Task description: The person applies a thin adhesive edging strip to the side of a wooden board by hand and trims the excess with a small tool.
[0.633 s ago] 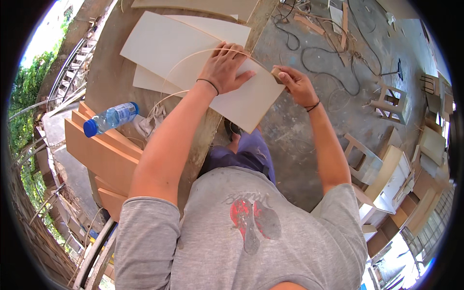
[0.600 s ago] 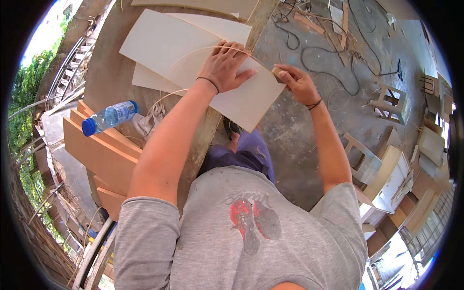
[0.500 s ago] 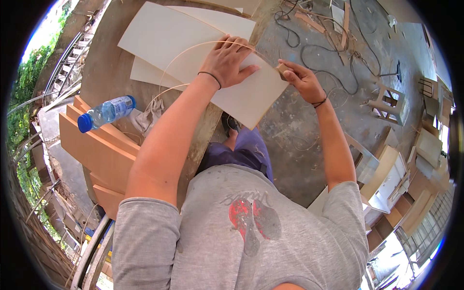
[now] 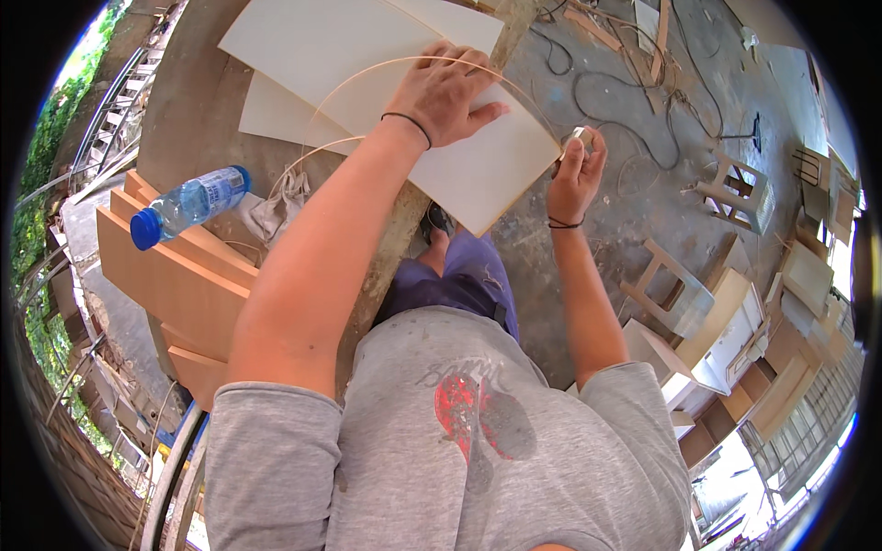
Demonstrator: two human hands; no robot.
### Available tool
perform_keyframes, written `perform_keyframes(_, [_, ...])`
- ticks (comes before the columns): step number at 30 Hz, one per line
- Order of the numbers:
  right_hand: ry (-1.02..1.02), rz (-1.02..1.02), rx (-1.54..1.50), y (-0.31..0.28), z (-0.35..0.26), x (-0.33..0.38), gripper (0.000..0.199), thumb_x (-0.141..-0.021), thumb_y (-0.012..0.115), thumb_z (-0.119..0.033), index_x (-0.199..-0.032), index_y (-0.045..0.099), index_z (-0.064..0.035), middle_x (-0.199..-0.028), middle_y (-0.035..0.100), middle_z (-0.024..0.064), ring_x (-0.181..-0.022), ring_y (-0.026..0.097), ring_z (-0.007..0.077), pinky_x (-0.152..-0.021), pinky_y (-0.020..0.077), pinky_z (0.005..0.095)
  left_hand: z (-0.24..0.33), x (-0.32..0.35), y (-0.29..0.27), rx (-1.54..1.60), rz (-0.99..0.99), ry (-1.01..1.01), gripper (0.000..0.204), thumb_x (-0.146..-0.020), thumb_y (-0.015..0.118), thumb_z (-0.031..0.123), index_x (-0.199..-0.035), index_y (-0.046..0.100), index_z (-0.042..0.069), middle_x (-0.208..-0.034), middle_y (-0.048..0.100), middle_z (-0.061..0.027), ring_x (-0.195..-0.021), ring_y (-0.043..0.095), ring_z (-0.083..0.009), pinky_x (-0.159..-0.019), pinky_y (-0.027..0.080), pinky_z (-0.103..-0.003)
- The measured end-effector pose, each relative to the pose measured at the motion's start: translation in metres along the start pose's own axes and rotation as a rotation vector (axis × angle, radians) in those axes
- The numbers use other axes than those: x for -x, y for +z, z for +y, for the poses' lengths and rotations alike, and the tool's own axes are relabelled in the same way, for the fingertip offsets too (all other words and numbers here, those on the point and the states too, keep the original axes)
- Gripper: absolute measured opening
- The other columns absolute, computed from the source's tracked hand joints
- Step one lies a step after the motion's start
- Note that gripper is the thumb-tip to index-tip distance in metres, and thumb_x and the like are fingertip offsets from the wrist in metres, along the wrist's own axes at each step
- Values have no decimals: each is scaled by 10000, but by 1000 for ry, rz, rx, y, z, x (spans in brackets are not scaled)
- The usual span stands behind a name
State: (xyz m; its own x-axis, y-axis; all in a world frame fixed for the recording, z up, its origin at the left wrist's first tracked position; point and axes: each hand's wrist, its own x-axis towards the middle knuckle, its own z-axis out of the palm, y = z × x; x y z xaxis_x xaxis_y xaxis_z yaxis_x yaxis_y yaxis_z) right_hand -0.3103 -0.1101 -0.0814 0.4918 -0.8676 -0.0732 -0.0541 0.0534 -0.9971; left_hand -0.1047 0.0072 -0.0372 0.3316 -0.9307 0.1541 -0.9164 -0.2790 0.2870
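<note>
Nearest the camera, a grey T-shirt with a red round print fills the lower middle, above purple shorts. To the left, stacked light-brown wooden boards carry a clear plastic water bottle with a blue cap and a pale label band, lying on its side. Just beyond it a crumpled beige cloth rests on the counter.

The right hand, with a dark band at the wrist, is clenched around a small pale block-like tool pressed against the right edge of the cream rectangular panel. The left hand lies flat and spread on that panel, fingers released, pinning it down. A thin pale edging strip arcs over the panel. The panel lies on a second cream sheet on the counter, its near corner overhanging.

Farther right, on the dusty concrete floor, lie black cables, wooden stools and pale cabinet parts.
</note>
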Motion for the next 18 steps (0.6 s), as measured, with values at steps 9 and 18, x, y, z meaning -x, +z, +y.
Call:
perform_keyframes(9, [-13,101,-86,12,3,17,301,-1009,485,-151,-1273,397,-36,-885,534,24,-729,465,62,-627,383,212,2,-1,2,49,106,17,366,-880,612,436,-1069,685,131,-1144,602,-15,-1157,518,-178,-1075,299,-395])
perform_keyframes(18, [35,76,-96,27,3,73,336,-1011,484,-149,-1301,366,-25,-924,547,40,-776,499,77,-679,412,219,2,-1,4,25,81,-11,392,-884,596,456,-1095,672,134,-1198,587,-11,-1202,493,-189,-1083,274,-402])
